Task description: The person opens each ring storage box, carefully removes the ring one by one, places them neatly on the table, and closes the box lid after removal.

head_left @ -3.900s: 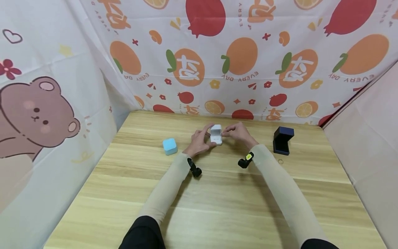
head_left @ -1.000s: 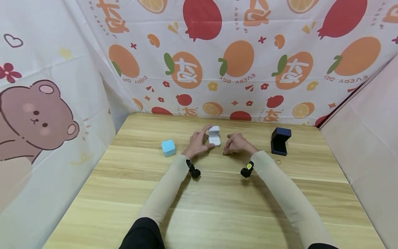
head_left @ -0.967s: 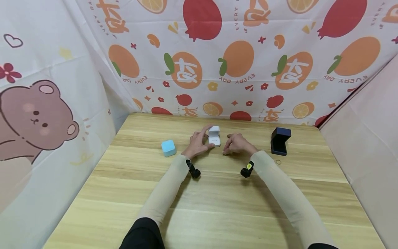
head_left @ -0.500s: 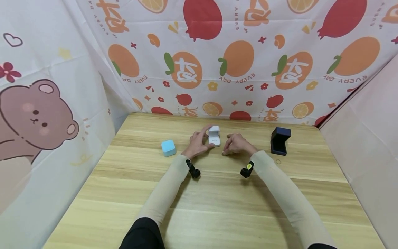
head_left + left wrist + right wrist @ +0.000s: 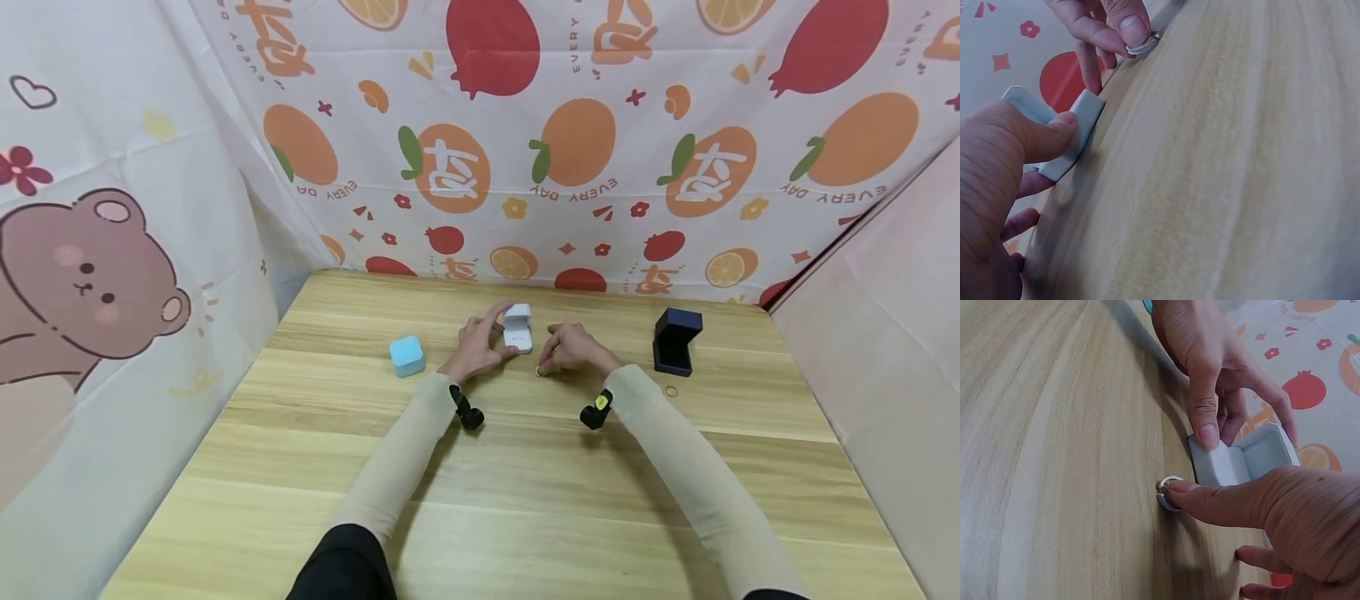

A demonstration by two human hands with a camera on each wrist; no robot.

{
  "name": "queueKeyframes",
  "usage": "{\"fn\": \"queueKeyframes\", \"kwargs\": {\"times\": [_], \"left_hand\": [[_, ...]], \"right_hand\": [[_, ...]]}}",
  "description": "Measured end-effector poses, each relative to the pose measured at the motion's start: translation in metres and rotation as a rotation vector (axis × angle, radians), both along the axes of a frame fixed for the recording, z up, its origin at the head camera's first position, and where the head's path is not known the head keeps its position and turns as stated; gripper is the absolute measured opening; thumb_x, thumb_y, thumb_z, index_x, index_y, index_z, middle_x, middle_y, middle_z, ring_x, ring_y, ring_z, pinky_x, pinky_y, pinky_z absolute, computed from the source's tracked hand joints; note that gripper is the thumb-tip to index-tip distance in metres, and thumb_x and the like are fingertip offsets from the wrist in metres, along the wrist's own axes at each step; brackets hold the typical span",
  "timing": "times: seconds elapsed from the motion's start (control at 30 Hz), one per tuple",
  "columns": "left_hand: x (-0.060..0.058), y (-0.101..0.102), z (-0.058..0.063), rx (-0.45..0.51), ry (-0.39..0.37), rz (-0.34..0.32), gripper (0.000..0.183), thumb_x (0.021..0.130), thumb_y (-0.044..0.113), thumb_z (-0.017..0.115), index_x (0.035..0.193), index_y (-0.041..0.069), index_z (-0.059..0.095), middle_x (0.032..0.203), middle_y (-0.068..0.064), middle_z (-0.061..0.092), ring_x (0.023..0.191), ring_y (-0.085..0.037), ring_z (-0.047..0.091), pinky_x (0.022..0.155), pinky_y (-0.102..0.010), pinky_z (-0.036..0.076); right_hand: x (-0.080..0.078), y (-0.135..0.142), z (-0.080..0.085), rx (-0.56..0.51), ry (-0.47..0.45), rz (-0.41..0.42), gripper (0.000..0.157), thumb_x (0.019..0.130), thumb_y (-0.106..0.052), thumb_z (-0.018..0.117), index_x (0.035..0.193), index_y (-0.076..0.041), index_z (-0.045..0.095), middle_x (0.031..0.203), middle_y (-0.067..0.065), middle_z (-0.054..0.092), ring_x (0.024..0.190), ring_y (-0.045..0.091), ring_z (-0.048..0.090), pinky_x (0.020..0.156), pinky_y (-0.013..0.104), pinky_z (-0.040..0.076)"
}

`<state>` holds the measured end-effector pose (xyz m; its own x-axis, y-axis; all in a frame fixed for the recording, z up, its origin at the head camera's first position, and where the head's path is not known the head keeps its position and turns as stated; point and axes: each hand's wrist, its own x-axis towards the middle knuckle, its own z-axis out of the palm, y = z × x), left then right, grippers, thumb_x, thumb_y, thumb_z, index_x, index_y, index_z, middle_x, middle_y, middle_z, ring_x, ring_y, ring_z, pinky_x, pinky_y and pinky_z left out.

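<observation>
Silver-coloured ring (image 5: 1143, 45), rope-textured band, is pinched in R hand (image 5: 573, 347) nr ctr of head view, on or just above wood-grain table (image 5: 495, 500). L hand (image 5: 476, 345) grips smooth white box (image 5: 517, 337), lid up, to ring's upper L.

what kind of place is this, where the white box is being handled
Probably a makeshift recording booth rather than an ordinary room: a wood-grain table stands before a hanging fruit-print sheet, a bear-print sheet closes the left side, and the person wears wrist cameras.
</observation>
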<state>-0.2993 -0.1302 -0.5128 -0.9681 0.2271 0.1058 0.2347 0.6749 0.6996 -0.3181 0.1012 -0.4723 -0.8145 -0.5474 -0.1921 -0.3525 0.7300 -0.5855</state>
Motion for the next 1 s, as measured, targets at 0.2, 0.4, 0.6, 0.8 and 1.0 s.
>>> {"fn": "queueKeyframes", "kwargs": {"times": [0.2,0.4,0.6,0.8,1.0], "left_hand": [[-0.0006,-0.0013,-0.0009,0.002,0.022,0.006,0.088,0.088,0.028,0.080,0.159,0.031,0.028,0.125,-0.016,0.068,0.126,-0.035,0.047,0.108,-0.054,0.029],[0.0001,-0.0018,0.0006,0.003,0.015,-0.001,0.088,0.088,0.029,0.080,0.159,0.031,0.027,0.128,-0.017,0.067,0.128,-0.036,0.046,0.108,-0.054,0.029],[0.0016,-0.0011,0.0020,-0.008,0.014,0.002,0.088,0.089,0.029,0.079,0.159,0.030,0.026,0.129,-0.017,0.066,0.127,-0.036,0.046,0.109,-0.054,0.029],[0.0031,0.0003,0.0033,-0.002,0.000,0.001,0.088,0.089,0.028,0.079,0.160,0.031,0.026,0.130,-0.018,0.066,0.128,-0.037,0.045,0.112,-0.055,0.028],[0.0031,0.0018,0.0016,-0.004,-0.011,-0.003,0.087,0.090,0.029,0.078,0.159,0.032,0.026,0.131,-0.017,0.065,0.128,-0.036,0.045,0.112,-0.055,0.027]], "right_hand": [[-0.0008,-0.0007,0.0001,-0.008,-0.004,0.007,0.008,0.082,-0.020,0.085,0.080,-0.014,0.082,0.156,0.024,0.045,0.153,0.039,0.032,0.125,0.062,0.014],[-0.0041,0.0030,-0.0001,-0.027,-0.031,0.015,0.014,0.087,-0.020,0.080,0.096,-0.009,0.081,0.158,0.025,0.041,0.152,0.042,0.032,0.124,0.060,0.019],[-0.0066,0.0056,-0.0004,-0.035,-0.058,0.017,0.017,0.090,-0.020,0.078,0.103,-0.009,0.078,0.160,0.023,0.039,0.153,0.043,0.031,0.124,0.060,0.019],[-0.0065,0.0064,0.0013,-0.020,-0.077,0.001,0.016,0.091,-0.021,0.076,0.103,-0.011,0.077,0.162,0.022,0.037,0.153,0.043,0.030,0.125,0.061,0.017],[-0.0042,0.0070,0.0008,-0.006,-0.080,0.010,0.016,0.092,-0.021,0.075,0.103,-0.009,0.077,0.161,0.023,0.038,0.153,0.041,0.031,0.125,0.059,0.019]]}}
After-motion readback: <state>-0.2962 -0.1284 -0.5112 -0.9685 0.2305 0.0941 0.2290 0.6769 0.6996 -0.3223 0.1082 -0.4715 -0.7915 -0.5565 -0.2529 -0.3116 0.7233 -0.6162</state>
